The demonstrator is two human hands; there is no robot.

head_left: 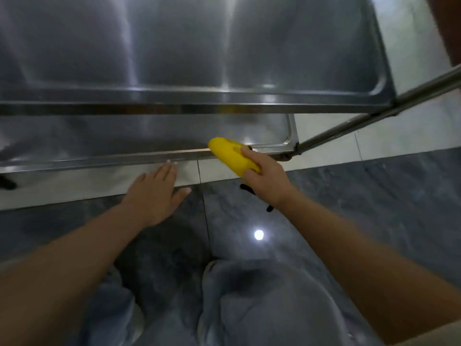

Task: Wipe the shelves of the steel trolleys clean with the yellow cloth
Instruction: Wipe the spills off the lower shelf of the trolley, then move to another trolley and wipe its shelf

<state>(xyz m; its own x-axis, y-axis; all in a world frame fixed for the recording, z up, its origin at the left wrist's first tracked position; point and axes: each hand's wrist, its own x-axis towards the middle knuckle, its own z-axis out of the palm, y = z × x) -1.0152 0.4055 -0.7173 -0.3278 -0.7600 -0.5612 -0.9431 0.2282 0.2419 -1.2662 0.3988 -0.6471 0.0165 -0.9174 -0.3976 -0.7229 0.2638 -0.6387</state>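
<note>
A steel trolley fills the upper view, with an upper shelf point(174, 46) and a lower shelf point(124, 136) beneath it. My right hand point(267, 178) grips the yellow cloth point(230, 156), bunched into a roll, at the front rim of the lower shelf near its right corner. The cloth's far end reaches over the rim. My left hand point(156, 193) hovers flat with straight fingers just in front of the lower shelf's front edge, holding nothing.
A steel trolley leg point(374, 113) slants up to the right from the lower shelf's corner. The floor has a pale tile strip point(74, 186) and dark glossy tiles point(374, 196). My knees in grey trousers point(262, 295) are at the bottom.
</note>
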